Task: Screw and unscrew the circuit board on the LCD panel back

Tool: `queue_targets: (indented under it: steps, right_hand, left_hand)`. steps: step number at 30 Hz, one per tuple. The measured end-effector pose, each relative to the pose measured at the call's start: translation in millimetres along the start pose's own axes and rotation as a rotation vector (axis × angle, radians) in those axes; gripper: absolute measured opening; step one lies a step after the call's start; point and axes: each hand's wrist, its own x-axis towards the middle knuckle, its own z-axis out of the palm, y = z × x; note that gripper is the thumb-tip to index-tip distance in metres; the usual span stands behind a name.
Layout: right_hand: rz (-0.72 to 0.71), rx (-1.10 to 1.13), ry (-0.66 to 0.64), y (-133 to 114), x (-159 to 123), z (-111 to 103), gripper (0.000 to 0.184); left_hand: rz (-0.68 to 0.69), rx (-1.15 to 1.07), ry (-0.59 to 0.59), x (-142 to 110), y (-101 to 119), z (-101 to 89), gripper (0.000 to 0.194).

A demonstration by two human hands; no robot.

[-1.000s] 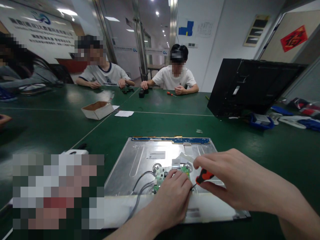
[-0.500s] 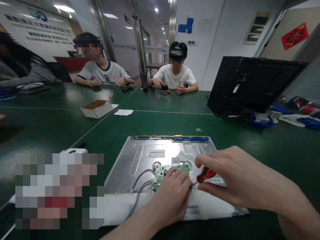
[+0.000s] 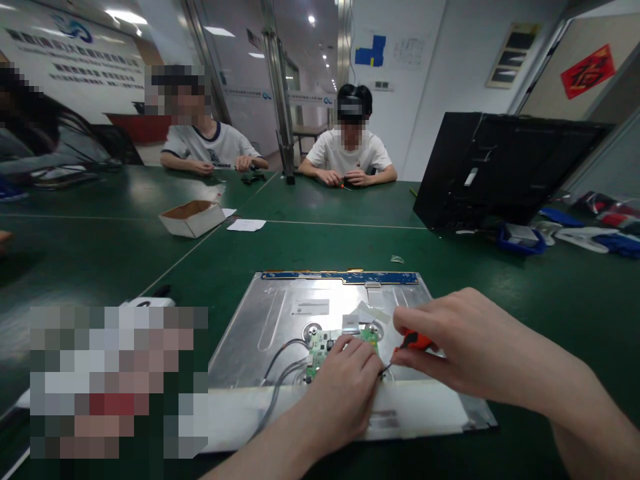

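My right hand (image 3: 445,337) holds a red and black screwdriver (image 3: 416,340), its thumb and fingers closed round the handle. The thin shaft slants down left to the lower right edge of a green circuit board (image 3: 325,341). My left hand (image 3: 347,380) lies over that board, fingers bent and pressed together beside the screwdriver's tip; its thumb and whatever may be under the fingers are hidden. The board sits on a silver metal display panel (image 3: 280,327) with a blue circuit strip (image 3: 340,277) along its far edge. Grey and black cables (image 3: 280,387) run out from the board's left side.
A white open box (image 3: 193,219) and paper (image 3: 247,225) lie farther back on the green table (image 3: 320,243). At the right stands a black monitor (image 3: 505,167) near a blue tray (image 3: 523,243). Two people sit opposite, another at far left. A blurred-out patch covers the lower left.
My right hand has closed in around the screwdriver handle, which now shows less. My left hand stays on the board. Across the table, one person's hands have come together.
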Motion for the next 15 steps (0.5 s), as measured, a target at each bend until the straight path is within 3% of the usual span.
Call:
queue_targets:
  steps: [3,15]
  right_hand:
    - [-0.025,-0.001,0.005,-1.1,0.3,-0.8,0.005]
    - [-0.031,0.008,0.019,0.6,1.5,0.3,0.005]
  left_hand:
    - [0.006,-0.001,0.011,0.3,0.0,0.1,0.017]
    - [0.011,0.018,0.018,0.5,-1.3,1.9,0.017]
